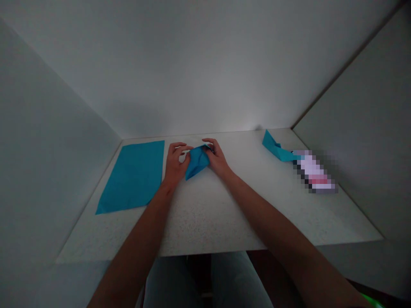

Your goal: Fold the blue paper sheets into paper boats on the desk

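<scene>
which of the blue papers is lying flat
The large blue paper sheet at left, spread on the white table. The small creased blue paper between the left hand and right hand, and the boat-shaped blue paper at right, are folded.

Tabletop point(205, 229): white on my remote feed, faintly speckled toward front edge. Plain blue: sheet point(133, 175) near left edge, folded paper point(198, 161) toward back edge, paper boat point(276, 149) near back right corner.
</scene>
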Demonstrator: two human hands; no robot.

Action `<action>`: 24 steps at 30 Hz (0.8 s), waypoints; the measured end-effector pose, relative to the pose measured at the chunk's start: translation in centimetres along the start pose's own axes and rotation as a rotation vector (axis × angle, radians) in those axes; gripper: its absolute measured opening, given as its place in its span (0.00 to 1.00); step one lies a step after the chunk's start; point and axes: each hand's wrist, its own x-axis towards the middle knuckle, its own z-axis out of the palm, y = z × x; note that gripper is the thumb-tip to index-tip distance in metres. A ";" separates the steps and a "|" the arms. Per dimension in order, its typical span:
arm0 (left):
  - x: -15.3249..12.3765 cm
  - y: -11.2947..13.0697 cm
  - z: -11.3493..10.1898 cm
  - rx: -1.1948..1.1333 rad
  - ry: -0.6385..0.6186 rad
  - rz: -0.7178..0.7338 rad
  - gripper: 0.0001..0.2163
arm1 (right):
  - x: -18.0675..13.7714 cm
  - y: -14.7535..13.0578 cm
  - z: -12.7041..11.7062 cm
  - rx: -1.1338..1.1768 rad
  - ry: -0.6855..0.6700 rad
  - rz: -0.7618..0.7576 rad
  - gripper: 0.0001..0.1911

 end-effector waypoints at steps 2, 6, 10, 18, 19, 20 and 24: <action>0.0 0.3 0.0 0.032 -0.016 0.059 0.09 | -0.1 -0.2 0.1 0.010 0.001 0.001 0.19; 0.1 0.8 -0.1 0.053 0.040 0.125 0.07 | 0.0 -0.4 0.3 -0.035 -0.032 -0.013 0.15; 0.1 0.7 -0.1 0.075 0.015 0.144 0.03 | -0.1 -0.2 0.1 -0.037 -0.079 -0.055 0.19; 0.2 1.6 -0.3 0.014 -0.014 0.029 0.09 | -1.0 -0.8 0.4 -0.030 -0.297 -0.048 0.44; 0.2 1.7 -0.3 0.011 -0.001 0.003 0.08 | -1.2 -0.9 0.4 -0.034 -0.308 -0.053 0.46; 0.3 1.6 -0.3 0.008 0.013 -0.023 0.06 | -1.3 -1.1 0.5 -0.042 -0.314 -0.059 0.48; 0.5 1.1 -0.1 -0.046 0.053 -0.117 0.08 | -1.3 -1.0 0.6 -0.085 -0.323 -0.090 0.44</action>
